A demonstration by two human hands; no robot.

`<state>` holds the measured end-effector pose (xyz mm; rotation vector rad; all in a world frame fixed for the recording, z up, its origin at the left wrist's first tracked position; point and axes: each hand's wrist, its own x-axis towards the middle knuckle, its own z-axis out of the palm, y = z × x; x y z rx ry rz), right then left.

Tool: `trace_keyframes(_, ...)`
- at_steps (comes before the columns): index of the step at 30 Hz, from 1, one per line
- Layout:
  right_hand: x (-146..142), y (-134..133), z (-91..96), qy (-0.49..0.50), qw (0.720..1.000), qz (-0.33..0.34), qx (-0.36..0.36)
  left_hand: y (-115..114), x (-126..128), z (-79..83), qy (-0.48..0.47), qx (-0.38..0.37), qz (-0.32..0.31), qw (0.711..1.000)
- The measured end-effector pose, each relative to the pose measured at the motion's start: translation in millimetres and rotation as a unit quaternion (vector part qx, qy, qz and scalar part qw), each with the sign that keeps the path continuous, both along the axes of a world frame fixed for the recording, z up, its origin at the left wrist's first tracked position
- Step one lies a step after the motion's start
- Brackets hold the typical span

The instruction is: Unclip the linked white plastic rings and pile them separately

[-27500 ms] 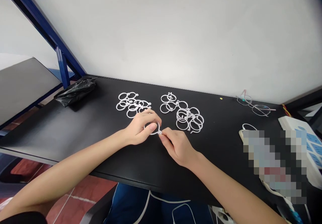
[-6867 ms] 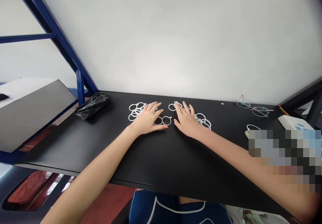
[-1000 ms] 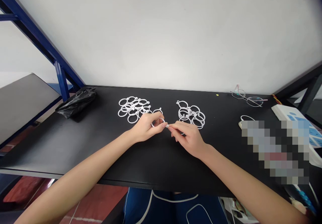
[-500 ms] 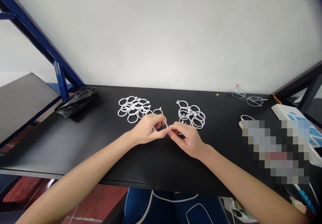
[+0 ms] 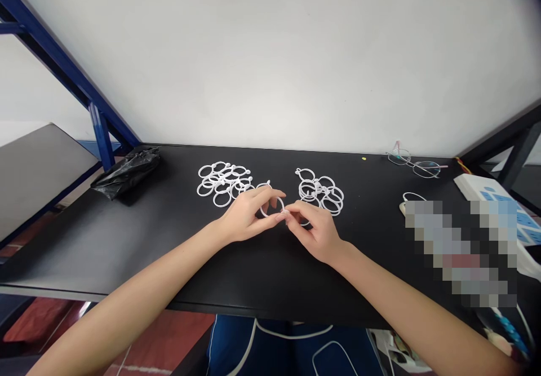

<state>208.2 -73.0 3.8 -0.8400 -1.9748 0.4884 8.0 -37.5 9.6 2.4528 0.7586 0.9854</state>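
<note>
Head view — left hand [image 5: 247, 219] and right hand [image 5: 318, 230] pinch white ring [image 5: 281, 202] between them.

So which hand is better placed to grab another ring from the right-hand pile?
Probably the right hand. It pinches the held ring right beside the right pile. The left hand grips the ring's other side and sits nearer the left pile.

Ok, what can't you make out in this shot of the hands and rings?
Head view, white ring: its join sits under fingertips of the left hand and right hand; open or closed unclear.
Head view, table: a pixelated patch hides what lies at the right.
Head view, right ring pile: overlapping, too small to count.
</note>
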Motion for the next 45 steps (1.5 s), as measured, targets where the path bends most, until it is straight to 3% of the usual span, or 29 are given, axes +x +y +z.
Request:
trace_keyframes(8,0.0,1.1,2.6,0.028,0.998,-0.060,-0.009,1.4,4.1,-0.8,-0.004,0.056,0.033,0.998)
trace_keyframes(16,4.4,5.9,-0.5,-0.058,0.990,-0.105,-0.072,13.6,-3.0,-5.6,0.048,0.101,0.157,0.981)
trace_keyframes(25,0.4,6.3,-2.2,-0.071,0.993,-0.054,-0.081,20.0,-5.4,-7.7,0.161,0.095,0.229,0.955)
trace_keyframes(30,-1.1,3.0,0.1,-0.008,0.993,0.038,-0.115,23.1,-5.1,-13.6,0.215,0.101,0.246,0.940)
trace_keyframes(34,-1.4,0.7,0.8,-0.025,0.989,0.096,-0.111,25.5,-4.5,-20.5,0.240,0.098,0.256,0.931)
trace_keyframes(41,-1.2,4.1,-5.1,-0.042,0.993,0.105,-0.043,25.2,-4.8,-20.6,0.250,0.099,0.243,0.932)
trace_keyframes(45,0.5,7.5,-10.3,-0.074,0.994,0.077,-0.004,23.6,-4.8,-16.3,0.229,0.094,0.223,0.943)
